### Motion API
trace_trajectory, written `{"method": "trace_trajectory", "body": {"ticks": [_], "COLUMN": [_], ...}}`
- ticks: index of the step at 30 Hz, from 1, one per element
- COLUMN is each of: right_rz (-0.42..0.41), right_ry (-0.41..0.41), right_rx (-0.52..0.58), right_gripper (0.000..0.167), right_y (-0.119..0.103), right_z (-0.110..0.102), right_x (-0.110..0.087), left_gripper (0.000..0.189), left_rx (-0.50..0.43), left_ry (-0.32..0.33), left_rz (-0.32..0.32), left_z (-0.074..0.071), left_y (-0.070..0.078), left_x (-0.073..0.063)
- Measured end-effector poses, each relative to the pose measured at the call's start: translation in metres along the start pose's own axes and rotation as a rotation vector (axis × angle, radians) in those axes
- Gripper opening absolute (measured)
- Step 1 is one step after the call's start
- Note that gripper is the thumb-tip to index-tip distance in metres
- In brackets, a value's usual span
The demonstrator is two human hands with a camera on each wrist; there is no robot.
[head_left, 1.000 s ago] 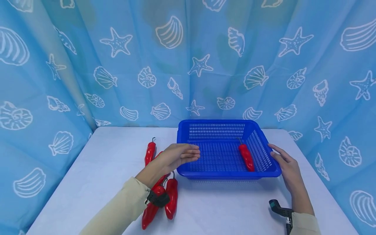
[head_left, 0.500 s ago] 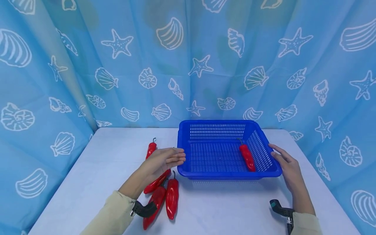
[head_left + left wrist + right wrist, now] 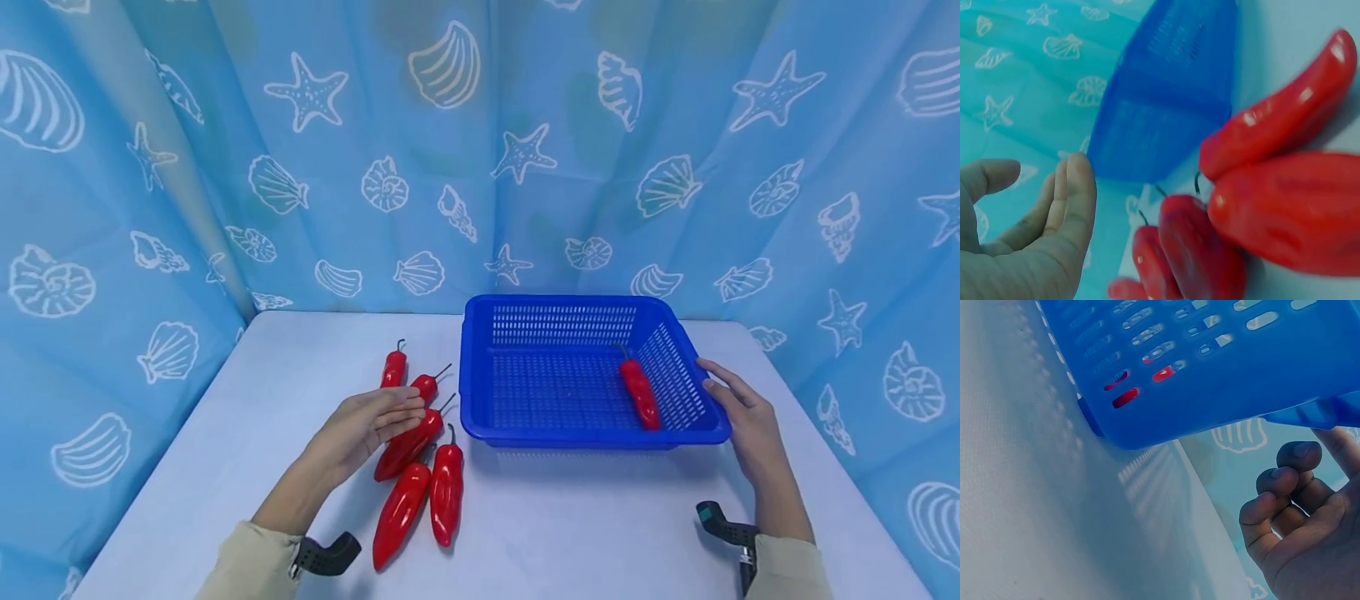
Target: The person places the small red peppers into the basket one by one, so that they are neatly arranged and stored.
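Note:
In the head view, my left hand [image 3: 367, 429] hovers over several red chili peppers, its fingers extended together and holding nothing. One pepper [image 3: 401, 517] and another pepper [image 3: 447, 496] lie nearest the front of the table. Behind them, the hand partly covers a pepper [image 3: 416, 442]. The left wrist view shows the thumb apart from the fingers [image 3: 1079, 187], beside the peppers [image 3: 1291, 212]. At the right, my right hand [image 3: 750, 421] holds the rim of a blue plastic basket [image 3: 592, 437] with thumb and index finger; its other fingers [image 3: 1260, 512] curl loosely below the rim.
A single red pepper [image 3: 640, 396] lies inside the basket, along its right side. The white table [image 3: 585, 533] ends at a blue curtain [image 3: 480, 167] with shell and starfish prints. A black wrist camera [image 3: 326, 556] juts from the left sleeve.
My left hand has drawn back from over the basket's left side, leftward and toward the front, to above the peppers. My right hand has stayed at the rim. The head view has shifted slightly.

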State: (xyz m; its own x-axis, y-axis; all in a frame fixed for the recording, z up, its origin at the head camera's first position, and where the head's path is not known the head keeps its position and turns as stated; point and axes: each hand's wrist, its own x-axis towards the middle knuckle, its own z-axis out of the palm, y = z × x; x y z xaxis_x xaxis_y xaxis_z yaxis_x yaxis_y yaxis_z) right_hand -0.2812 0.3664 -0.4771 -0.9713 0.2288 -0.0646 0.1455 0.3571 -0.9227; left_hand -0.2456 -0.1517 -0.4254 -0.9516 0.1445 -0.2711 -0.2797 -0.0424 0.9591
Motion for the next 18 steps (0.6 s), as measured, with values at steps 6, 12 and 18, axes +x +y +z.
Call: {"method": "trace_trajectory", "body": {"ticks": [6,12,18], "right_rz": [0.008,0.006,0.011], "right_ry": [-0.005,-0.007,-0.014], "right_rx": [-0.009,-0.002,0.010], "right_gripper": [0.061,0.060,0.060], "right_y": [-0.002,-0.001,-0.002], "right_z": [-0.004,-0.004,0.002], "right_x": [-0.001,-0.003,0.000], "left_gripper": [0.055,0.054,0.049], "left_rx": [0.047,0.111,0.189], "left_ry": [0.036,0.047,0.077], "left_rz": [-0.019,-0.058,-0.084], "left_z": [-0.010,-0.016,-0.024], "left_y": [-0.010,-0.021,-0.034], "left_x": [-0.006,-0.016,-0.027]}}
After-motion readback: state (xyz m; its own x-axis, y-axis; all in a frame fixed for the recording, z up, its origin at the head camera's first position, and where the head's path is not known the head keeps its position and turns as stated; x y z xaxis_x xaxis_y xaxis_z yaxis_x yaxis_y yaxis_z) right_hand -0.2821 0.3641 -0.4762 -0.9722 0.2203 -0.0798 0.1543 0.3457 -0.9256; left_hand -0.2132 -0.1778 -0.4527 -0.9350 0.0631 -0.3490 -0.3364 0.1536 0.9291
